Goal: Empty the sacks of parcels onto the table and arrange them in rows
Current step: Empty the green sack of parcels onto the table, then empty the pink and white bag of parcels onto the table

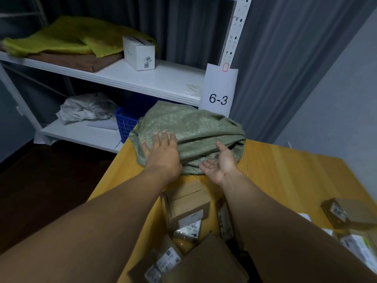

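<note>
Close in, cardboard parcels lay jumbled on the yellow table between the forearms, none in rows yet. Further out, the left hand lay flat on the green woven sack, fingers straight and spread. The right hand waited palm up at its near hem, fingers loosely open, holding nothing; the good move, I'd say, was gripping the closed end and tipping it toward the body. The sack sat at the table's far left corner, hard by both edges, with the shelf rack and blue crate behind, so the bare top to its right looked the safest room.
</note>
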